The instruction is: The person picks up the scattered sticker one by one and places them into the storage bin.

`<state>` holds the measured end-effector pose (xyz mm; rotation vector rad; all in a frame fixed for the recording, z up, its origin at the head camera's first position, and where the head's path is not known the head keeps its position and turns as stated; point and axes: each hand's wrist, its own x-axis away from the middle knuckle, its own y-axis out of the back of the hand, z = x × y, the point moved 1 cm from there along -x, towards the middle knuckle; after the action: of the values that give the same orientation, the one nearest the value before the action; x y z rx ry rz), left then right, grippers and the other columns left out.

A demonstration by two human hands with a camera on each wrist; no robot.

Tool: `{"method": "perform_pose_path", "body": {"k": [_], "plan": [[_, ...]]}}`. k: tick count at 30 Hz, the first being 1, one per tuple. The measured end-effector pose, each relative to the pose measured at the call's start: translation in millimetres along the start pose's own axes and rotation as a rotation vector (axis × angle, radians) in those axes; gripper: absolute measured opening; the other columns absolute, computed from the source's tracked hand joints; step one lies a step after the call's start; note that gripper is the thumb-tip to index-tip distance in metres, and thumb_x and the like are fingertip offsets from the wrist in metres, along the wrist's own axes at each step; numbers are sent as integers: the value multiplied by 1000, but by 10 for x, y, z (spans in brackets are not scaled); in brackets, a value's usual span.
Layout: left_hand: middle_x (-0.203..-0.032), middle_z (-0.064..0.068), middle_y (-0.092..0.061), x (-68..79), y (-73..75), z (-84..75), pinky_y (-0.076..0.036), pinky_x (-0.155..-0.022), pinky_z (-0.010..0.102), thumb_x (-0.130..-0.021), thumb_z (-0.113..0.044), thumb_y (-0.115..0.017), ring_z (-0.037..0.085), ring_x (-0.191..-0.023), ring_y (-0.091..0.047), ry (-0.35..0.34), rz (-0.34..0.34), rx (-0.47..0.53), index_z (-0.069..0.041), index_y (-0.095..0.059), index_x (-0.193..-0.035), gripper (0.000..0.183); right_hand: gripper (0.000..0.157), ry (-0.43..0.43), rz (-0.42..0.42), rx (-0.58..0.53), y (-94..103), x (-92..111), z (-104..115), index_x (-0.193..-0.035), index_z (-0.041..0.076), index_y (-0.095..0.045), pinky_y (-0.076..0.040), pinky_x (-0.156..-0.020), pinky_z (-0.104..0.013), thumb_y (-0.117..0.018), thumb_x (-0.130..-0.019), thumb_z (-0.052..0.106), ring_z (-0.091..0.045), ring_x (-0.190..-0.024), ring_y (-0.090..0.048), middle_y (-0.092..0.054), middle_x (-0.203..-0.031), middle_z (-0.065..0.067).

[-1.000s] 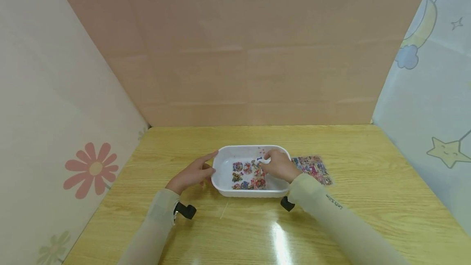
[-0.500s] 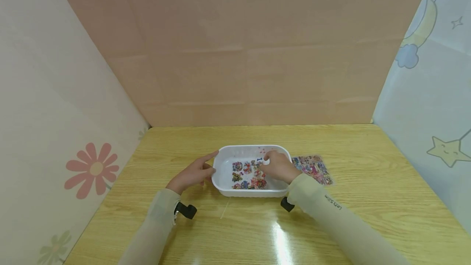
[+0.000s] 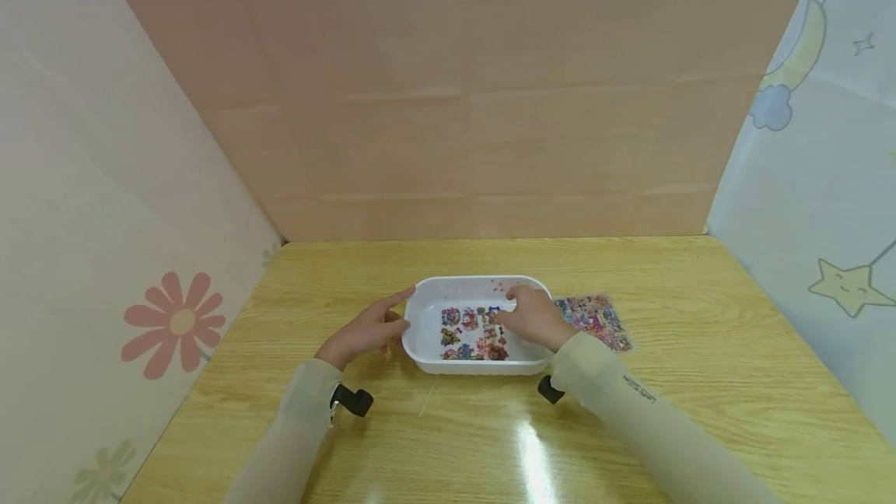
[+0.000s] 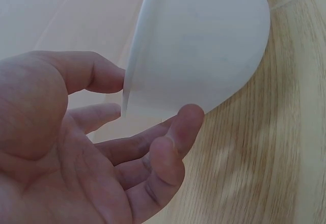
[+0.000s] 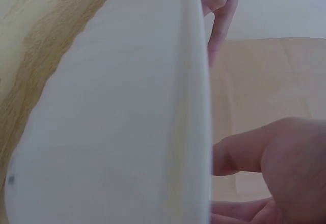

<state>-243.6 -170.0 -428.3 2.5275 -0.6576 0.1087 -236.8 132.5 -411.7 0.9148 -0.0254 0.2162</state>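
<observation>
Sticker sheet [image 3: 467,350], printed with many small colourful figures, lies flat on the floor of the white tray [image 3: 462,369], which sits on the wooden surface [image 3: 392,453]. The left hand [image 3: 367,334] holds the tray's left end, thumb and index finger apart at the rim, the other fingers curled beside the outer wall. The right hand [image 3: 535,317] reaches in over the right rim, thumb and index finger bent above the sheet's right edge; a gap shows between them, but I cannot tell whether they pinch anything. A second sheet [image 3: 600,323] lies just right of the tray.

The thin sheet could probably slide or buckle if pulled sideways, since no finger visibly pins it. A small sticker might tear or cling to a fingertip if lifted too fast. Should the left grip slacken, the light-looking tray could skid, or tip if the right wrist leans on its rim.
</observation>
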Motion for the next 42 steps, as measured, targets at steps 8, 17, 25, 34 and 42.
{"method": "perform_pose_path", "body": {"k": [8, 17, 25, 34, 42], "plan": [[-117, 23, -67, -3, 2, 0, -49, -59, 37, -101, -15, -53, 29, -82, -66, 0, 0, 9, -19, -25, -161, 66, 39, 138, -145, -94, 146, 70, -76, -130, -5, -61, -51, -58, -36, -55, -97, 16, -19, -62, -61, -70, -106, -20], [-119, 25, -66, 10, 2, 21, -51, -59, 41, -102, -16, -53, 31, -86, -68, -4, 7, 34, -19, -24, -161, 66, 42, 116, -266, -88, 357, 160, -356, -133, -3, -58, -41, -46, -32, -55, -100, 23, -14, -45, -40, -66, -108, -20], [-118, 21, -67, 9, -7, 18, -51, -59, 38, -101, -17, -54, 30, -86, -67, 15, -1, 20, -21, -25, -161, 66, 52, 56, -240, -32, 530, 248, -751, -139, -6, -50, -49, -52, -36, -54, -101, 30, -18, -59, -57, -63, -108, -23], [-113, 18, -69, 4, -6, 35, -48, -59, 35, -101, -18, -54, 29, -83, -67, 8, 2, 18, -21, -25, -161, 66, 67, -11, -131, 119, 616, 286, -1134, -143, -12, -42, -53, -67, -47, -58, -98, 34, -19, -57, -57, -69, -82, -17], [-118, 20, -67, 7, -5, 35, -50, -61, 38, -102, -19, -54, 29, -86, -66, 15, -2, 23, -22, -26, -160, 65, 77, -57, -9, 221, 616, 291, -1352, -142, -14, -41, -48, -86, -65, -61, -95, 44, -52, -104, -61, -67, -108, -31]]}}
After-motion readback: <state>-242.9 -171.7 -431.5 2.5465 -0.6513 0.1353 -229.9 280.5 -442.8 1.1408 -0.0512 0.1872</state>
